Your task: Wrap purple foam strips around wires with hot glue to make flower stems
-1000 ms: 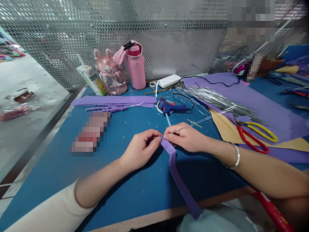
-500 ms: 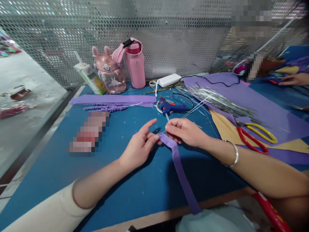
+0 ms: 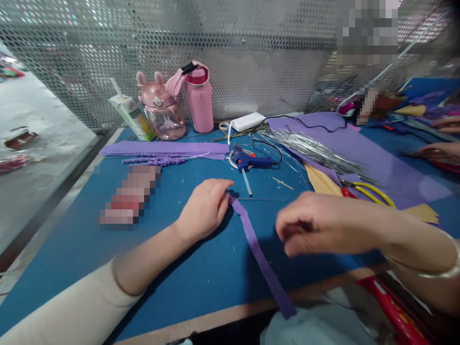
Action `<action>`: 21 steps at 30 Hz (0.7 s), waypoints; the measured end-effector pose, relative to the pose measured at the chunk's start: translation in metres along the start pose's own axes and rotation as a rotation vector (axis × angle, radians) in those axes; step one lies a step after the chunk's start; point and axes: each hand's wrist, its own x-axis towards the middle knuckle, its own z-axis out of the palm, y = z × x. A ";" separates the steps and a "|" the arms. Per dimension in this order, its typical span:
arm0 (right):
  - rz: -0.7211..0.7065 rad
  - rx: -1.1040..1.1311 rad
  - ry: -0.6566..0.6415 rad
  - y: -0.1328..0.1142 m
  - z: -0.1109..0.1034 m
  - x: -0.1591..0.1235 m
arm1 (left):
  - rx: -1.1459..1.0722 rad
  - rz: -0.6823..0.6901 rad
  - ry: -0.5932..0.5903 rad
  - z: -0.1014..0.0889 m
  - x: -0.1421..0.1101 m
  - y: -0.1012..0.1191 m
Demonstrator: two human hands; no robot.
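Observation:
My left hand (image 3: 204, 208) is closed, its fingertips on the upper end of a purple strip (image 3: 257, 249). A thin wire (image 3: 262, 199) sticks out to the right from that end. The strip hangs across the blue table down to its front edge, where its lower end meets pale grey cloth. Off to the right, my right hand (image 3: 305, 223) is slightly blurred, its fingers curved and apart from the thumb, with nothing visible in it. Beyond both hands a blue glue gun (image 3: 251, 159) lies with a clear glue stick (image 3: 247, 182) poking toward me.
Purple strips (image 3: 165, 149) and a purple fringed piece (image 3: 154, 159) lie back left, before a pink bottle (image 3: 201, 103), clear cup (image 3: 165, 120) and drink carton (image 3: 132, 117). Right are wires (image 3: 316, 148) and yellow-and-red-handled scissors (image 3: 373, 191). Another person's hand (image 3: 442, 153) shows far right.
My right hand has let go of the strip's wire end and moved right and toward me. The left hand keeps the strip, turned slightly more palm-down.

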 end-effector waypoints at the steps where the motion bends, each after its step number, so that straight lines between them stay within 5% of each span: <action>1: -0.002 -0.050 0.064 0.005 0.000 0.003 | -0.026 -0.026 0.072 -0.002 0.001 -0.002; 4: 0.072 -0.249 0.361 0.034 -0.005 0.024 | -0.071 -0.145 0.190 -0.010 0.003 -0.009; 8: 0.107 -0.428 0.646 0.079 -0.020 0.061 | -0.103 -0.277 0.130 -0.011 0.001 -0.014; 14: 0.087 -0.527 0.570 0.119 -0.030 0.105 | -0.121 -0.262 -0.055 0.003 0.000 -0.006; 17: 0.159 -0.484 0.541 0.130 -0.024 0.113 | 0.062 -0.275 0.016 -0.014 -0.001 -0.019; 21: 0.156 -0.447 0.586 0.135 -0.016 0.114 | 0.406 -0.649 0.203 -0.051 -0.022 -0.072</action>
